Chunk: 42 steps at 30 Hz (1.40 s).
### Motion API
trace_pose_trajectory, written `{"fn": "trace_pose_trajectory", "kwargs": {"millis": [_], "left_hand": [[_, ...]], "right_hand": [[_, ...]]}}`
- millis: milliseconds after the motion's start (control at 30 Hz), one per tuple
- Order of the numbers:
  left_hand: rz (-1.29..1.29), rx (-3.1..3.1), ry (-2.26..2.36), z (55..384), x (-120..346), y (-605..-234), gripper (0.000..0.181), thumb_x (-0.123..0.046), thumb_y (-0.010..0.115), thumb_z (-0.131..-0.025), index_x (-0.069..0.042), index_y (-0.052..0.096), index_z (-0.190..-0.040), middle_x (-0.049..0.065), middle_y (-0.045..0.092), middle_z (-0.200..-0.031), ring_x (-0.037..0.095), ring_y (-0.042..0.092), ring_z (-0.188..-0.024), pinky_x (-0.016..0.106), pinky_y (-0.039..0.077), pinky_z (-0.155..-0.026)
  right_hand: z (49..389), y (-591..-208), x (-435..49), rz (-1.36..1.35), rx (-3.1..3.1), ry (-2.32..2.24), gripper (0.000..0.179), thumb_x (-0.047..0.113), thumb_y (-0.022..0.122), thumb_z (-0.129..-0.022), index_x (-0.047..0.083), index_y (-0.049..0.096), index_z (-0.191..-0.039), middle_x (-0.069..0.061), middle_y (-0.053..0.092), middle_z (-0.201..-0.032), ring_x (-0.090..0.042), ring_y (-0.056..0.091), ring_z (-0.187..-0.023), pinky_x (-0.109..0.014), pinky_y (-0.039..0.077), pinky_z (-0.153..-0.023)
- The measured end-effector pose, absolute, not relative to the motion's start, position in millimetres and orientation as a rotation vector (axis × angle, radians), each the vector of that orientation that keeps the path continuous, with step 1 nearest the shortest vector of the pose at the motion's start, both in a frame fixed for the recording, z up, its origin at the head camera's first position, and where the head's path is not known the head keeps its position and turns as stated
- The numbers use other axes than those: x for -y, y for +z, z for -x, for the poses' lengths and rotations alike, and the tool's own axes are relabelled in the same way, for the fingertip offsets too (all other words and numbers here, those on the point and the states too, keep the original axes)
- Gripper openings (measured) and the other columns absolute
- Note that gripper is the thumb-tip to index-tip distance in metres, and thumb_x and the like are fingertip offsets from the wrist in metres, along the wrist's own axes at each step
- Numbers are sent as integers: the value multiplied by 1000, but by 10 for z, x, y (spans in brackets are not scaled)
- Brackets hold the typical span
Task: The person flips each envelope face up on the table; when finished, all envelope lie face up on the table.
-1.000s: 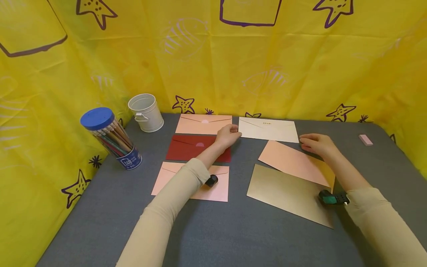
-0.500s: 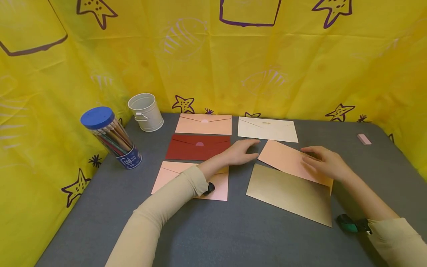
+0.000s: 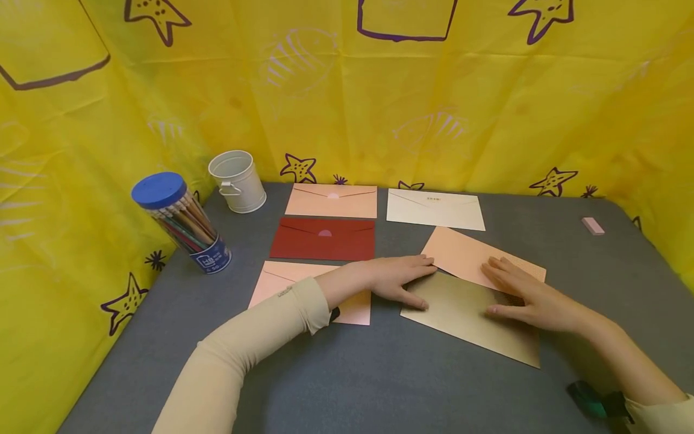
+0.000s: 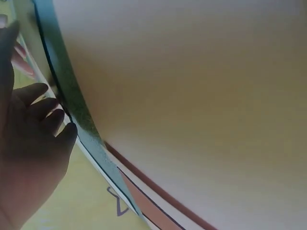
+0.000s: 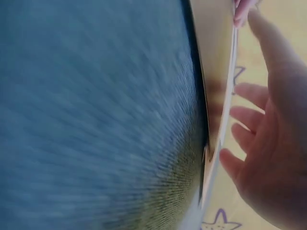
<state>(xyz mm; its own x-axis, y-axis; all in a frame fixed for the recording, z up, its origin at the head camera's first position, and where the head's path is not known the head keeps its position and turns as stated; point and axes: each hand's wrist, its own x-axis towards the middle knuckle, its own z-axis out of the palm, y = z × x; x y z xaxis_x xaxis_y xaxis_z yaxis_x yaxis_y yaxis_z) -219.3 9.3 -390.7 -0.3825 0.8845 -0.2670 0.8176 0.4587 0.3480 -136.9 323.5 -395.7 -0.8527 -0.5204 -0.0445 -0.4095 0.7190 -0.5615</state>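
In the head view, a gold envelope (image 3: 466,322) lies slanted on the table, its upper edge beside a peach envelope (image 3: 461,248). My left hand (image 3: 398,278) reaches to the gold envelope's left end. Its fingers are extended, with the fingertips right at the peach envelope's lower left corner. My right hand (image 3: 528,295) is spread over the right part of both envelopes, fingers on the peach one and thumb over the gold one. The left wrist view shows the left hand (image 4: 41,124) with loosely bent fingers, and the right hand (image 5: 273,143) looks relaxed in its own wrist view.
A peach envelope with a round seal (image 3: 331,208), a red envelope (image 3: 322,240) and a pink envelope (image 3: 282,277) form a left column. A white envelope (image 3: 434,211) lies at the back. Nearby stand a white bucket (image 3: 241,187) and pencil tub (image 3: 190,229); an eraser (image 3: 593,226) lies right.
Both hands have left the white envelope's ends and come nearer, down to the gold and peach envelopes. The envelopes lie nearly where they were; the white one stays in place.
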Motion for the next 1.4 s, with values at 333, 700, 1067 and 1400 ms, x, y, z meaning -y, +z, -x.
{"fn": "trace_pose_trajectory", "kwargs": {"millis": [333,700,1067,1400], "left_hand": [[-1554,-2257,80,2041,-6,-3923,103,-64,63,-84,-9,15,-157,8,6,-163,17,2,-149,21,4,-115],[-1511,-2235,86,1970,17,-3875,100,-62,64,-84,-12,17,-157,5,6,-163,14,1,-148,20,6,-115],[-1470,-2254,150,2014,10,-3825,92,-67,55,-87,-16,21,-156,-1,10,-163,8,7,-147,22,10,-115],[-1417,-2422,198,2286,3,-3859,75,-49,53,-97,-15,23,-156,1,15,-162,10,10,-147,25,16,-115]], "right_hand": [[1132,-4022,-3150,970,-2756,-700,101,49,78,-78,8,26,-155,-24,20,-157,-24,13,-147,-8,-1,-107],[1209,-3963,-3126,722,-2739,-762,89,49,71,-85,13,28,-154,-15,21,-159,-42,24,-141,-11,11,-107],[1482,-3975,-3347,608,-2822,-646,85,41,63,-94,-2,19,-153,-29,12,-157,-47,8,-144,-63,5,-112],[1503,-4011,-3422,653,-2793,-641,99,47,75,-83,4,21,-155,-28,16,-157,-51,18,-140,-68,17,-106]]}}
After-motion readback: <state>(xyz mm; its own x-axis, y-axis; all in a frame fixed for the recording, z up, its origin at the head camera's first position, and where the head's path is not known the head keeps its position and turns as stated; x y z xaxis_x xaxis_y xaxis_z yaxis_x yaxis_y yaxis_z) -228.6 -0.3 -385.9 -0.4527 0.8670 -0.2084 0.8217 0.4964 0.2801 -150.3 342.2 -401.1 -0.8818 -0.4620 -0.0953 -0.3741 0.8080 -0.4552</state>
